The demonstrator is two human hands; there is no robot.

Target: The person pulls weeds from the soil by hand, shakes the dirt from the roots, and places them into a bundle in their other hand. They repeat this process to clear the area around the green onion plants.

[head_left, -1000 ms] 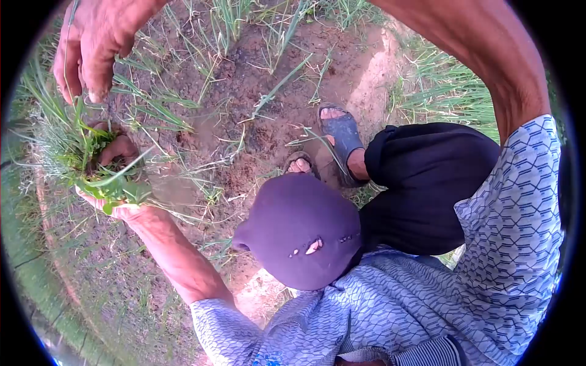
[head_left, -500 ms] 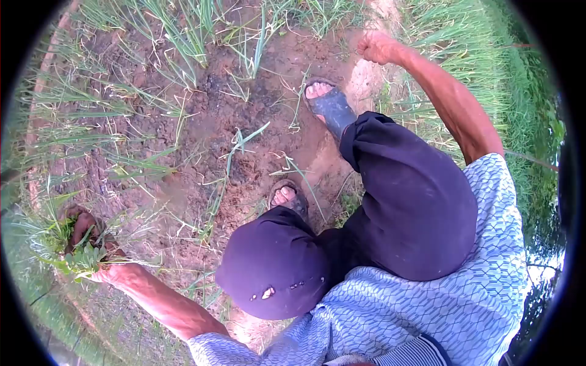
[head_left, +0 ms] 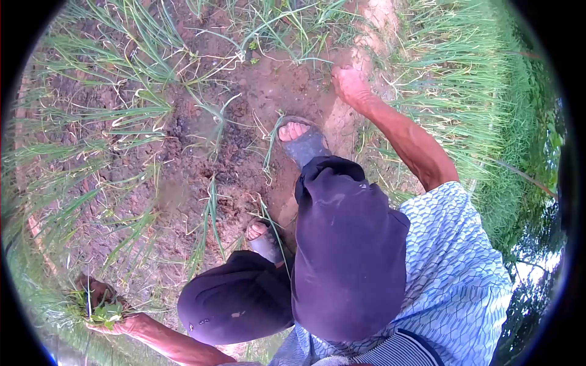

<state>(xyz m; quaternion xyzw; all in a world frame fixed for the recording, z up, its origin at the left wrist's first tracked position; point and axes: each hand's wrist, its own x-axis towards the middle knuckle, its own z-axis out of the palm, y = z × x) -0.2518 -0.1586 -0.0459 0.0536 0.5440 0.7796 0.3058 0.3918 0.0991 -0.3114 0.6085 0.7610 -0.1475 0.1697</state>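
Observation:
At the lower left, my left hand (head_left: pixel 104 303) is closed around a bunch of green weeds (head_left: pixel 110 315), leaves sticking out past the fingers. Its fingers look dark with mud. My right hand (head_left: pixel 351 85) is curled into a fist at the upper middle, low over the bare soil ridge (head_left: pixel 373 24). Whatever it may hold is hidden by the fingers. Onion-like plants (head_left: pixel 146 55) with long thin green leaves stand in the wet soil between and beyond my hands. A single small plant (head_left: pixel 212 204) grows in front of my feet.
My sandalled feet (head_left: pixel 302 143) rest on muddy brown ground (head_left: pixel 274 85), knees bent in dark trousers (head_left: pixel 351 256). A dense strip of green plants (head_left: pixel 452 79) runs along the right, beyond the ridge. Another earth edge (head_left: pixel 36 229) lies at far left.
The view has shifted, with feet and knees now further left and lower. My right hand has moved left and down in the picture, still closed. My left hand still grips the weeds.

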